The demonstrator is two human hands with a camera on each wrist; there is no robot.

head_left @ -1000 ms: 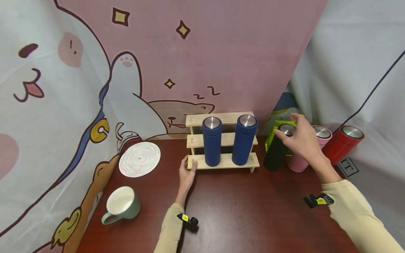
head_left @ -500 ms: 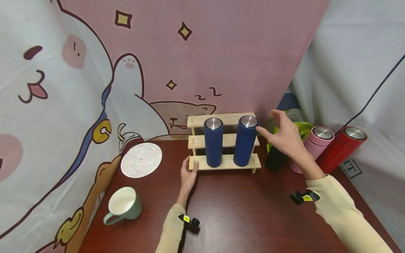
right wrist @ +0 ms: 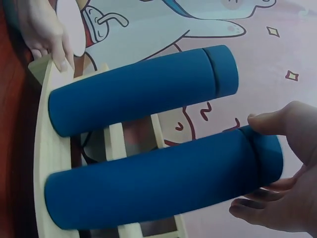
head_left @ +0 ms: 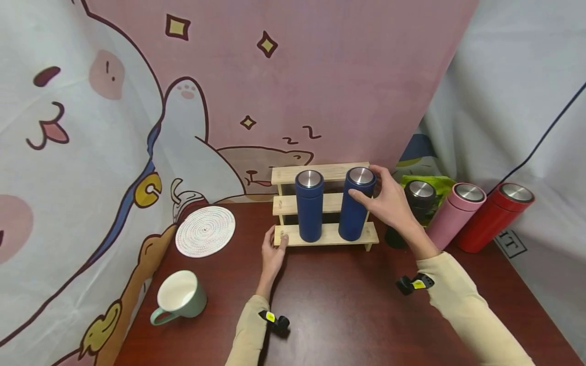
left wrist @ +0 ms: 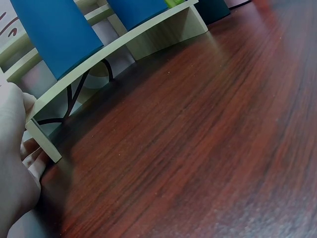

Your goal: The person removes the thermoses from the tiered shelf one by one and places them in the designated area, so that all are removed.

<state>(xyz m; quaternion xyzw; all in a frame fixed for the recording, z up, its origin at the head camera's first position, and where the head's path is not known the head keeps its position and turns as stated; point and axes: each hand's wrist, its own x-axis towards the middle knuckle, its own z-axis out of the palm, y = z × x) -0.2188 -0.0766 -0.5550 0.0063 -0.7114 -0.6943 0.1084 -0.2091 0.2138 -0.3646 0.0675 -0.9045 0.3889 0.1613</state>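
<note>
Head view: the right hand (head_left: 390, 202) curves its thumb and fingers round the top of a dark-blue, silver-topped cylindrical bottle (head_left: 351, 219), upright on a tiered pale-wood rack (head_left: 324, 234) at its four o'clock; the left hand (head_left: 273, 251) grips the rack's eight-o'clock end. Taking hold seems the step in hand; the next move likely calls for a firm grip, rack steadied.

A rack (head_left: 327, 235) on the table (head_left: 339, 300); two bottles (head_left: 310, 216) side by side on its front step; three more bottles (head_left: 458, 211) in a row to its right, a bag (head_left: 442, 186) behind the nearest; to its left, a mat (head_left: 205, 232), a mug (head_left: 185, 300) before it.
</note>
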